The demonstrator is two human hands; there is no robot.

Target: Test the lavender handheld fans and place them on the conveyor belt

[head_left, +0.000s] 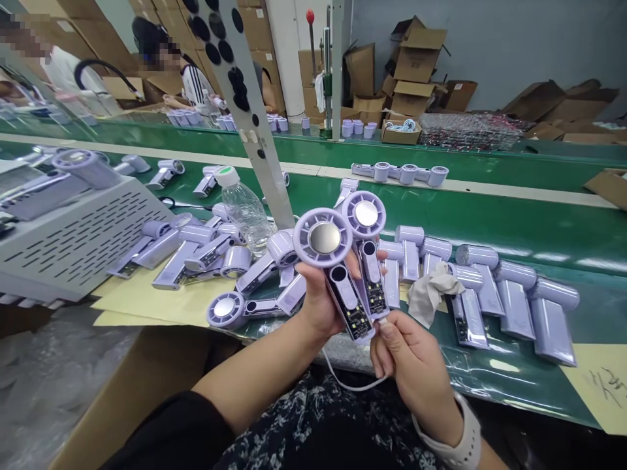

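Two lilac handheld fans are gripped in my left hand (321, 303). The nearer fan (324, 239) has a round ribbed head with a silver centre disc, and its handle shows a bare circuit board. Just behind it, the second fan (365, 214) has the same look, tilted to the right. My right hand (409, 352) pinches the plug end of a white cable (355, 388) at the bottom of the second fan's handle. How far the plug sits in is hidden by the fingers. A watch with a pale strap (465, 431) is on my right wrist.
Several fans (514, 307) stand in a row at right, beside a grey cloth (434, 294). More lie heaped at left on yellow paper (147, 307), near a water bottle (245, 209) and a slotted metal box (93, 235). A metal post (259, 130) rises ahead. Co-workers sit across the green bench.
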